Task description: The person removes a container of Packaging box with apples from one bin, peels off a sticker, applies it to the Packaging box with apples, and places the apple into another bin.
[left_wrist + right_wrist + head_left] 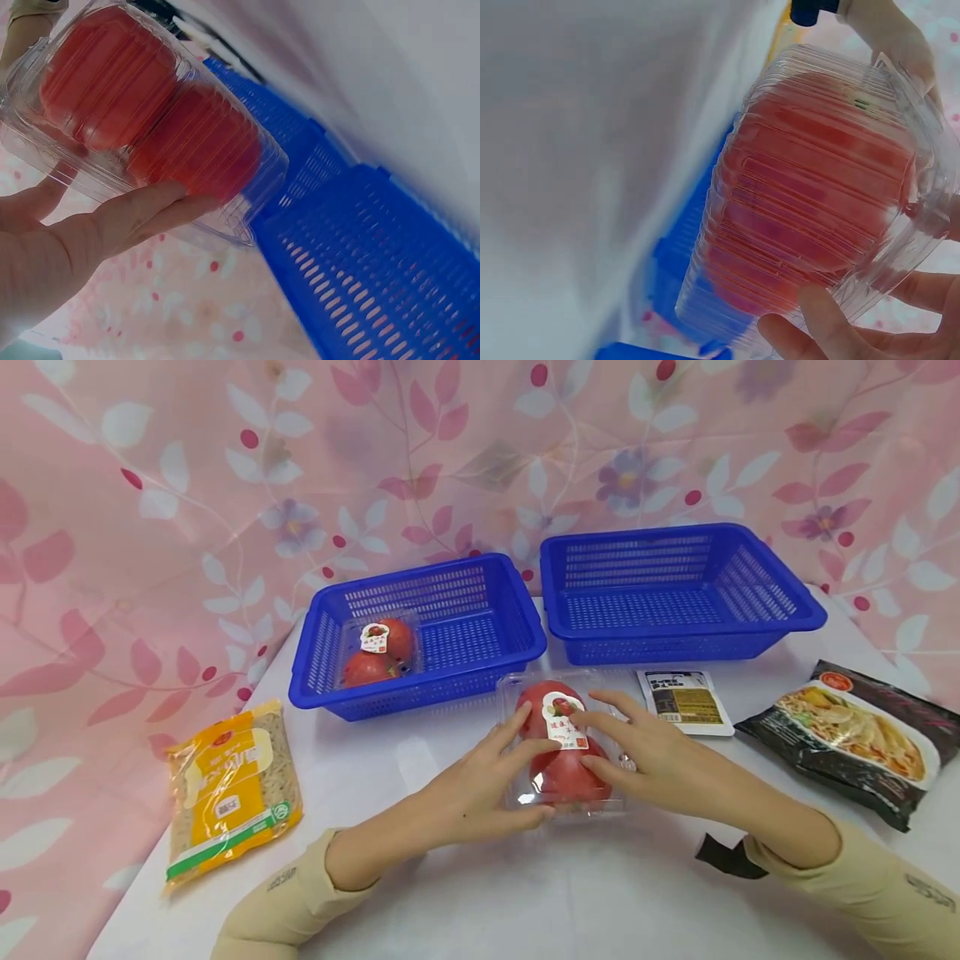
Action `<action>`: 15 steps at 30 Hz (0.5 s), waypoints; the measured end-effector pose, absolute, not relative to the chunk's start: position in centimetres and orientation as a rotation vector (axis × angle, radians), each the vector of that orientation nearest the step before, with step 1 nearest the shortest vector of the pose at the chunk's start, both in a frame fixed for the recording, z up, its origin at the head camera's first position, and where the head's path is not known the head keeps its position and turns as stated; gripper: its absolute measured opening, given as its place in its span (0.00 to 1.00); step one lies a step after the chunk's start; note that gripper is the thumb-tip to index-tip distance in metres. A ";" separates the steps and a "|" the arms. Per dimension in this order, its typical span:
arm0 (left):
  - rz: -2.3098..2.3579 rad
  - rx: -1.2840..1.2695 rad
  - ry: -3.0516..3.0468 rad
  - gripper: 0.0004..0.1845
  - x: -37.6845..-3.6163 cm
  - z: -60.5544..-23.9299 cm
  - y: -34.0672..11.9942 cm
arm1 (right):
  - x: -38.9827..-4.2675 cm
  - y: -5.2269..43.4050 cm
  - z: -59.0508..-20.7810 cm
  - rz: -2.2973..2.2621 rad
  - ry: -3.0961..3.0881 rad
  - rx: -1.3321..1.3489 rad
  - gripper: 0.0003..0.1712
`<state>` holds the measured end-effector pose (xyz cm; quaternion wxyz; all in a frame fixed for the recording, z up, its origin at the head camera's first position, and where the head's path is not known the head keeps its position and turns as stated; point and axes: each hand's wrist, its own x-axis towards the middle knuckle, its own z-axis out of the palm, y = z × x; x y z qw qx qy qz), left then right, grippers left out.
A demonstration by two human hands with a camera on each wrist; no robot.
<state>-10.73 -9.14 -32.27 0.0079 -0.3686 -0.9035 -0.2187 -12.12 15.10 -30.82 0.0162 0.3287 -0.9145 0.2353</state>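
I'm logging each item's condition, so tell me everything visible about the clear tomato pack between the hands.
The tomato pack is a clear, ribbed plastic clamshell, closed, holding two red tomatoes. A white printed label with red marks sits on its lid. It lies flat on the white table, in front of the left blue basket. The left hand holds one side and the right hand the other, fingers reaching onto the lid.

White table (525, 902) before pink floral curtain (187, 468)

A clear plastic clamshell of tomatoes (564, 745) is sitting on the white bench (525, 893), holding red tomatoes stacked end to end, a printed label showing on its lid, just before the blue baskets.
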 end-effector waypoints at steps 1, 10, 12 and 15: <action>-0.682 -1.148 -2.802 0.33 -10.7 -32.0 -9.3 | -12.1 15.0 -30.5 0.732 -2.824 1.025 0.24; -0.757 -1.117 -2.631 0.29 -10.0 -29.8 -10.5 | -11.9 14.3 -28.5 0.715 -2.576 1.110 0.21; -0.786 -1.112 -2.602 0.29 -10.1 -29.5 -10.7 | -12.0 14.0 -28.1 0.719 -2.545 1.120 0.22; -0.836 -1.099 -2.552 0.29 -10.4 -28.9 -11.0 | -12.4 13.4 -27.4 0.723 -2.524 1.117 0.22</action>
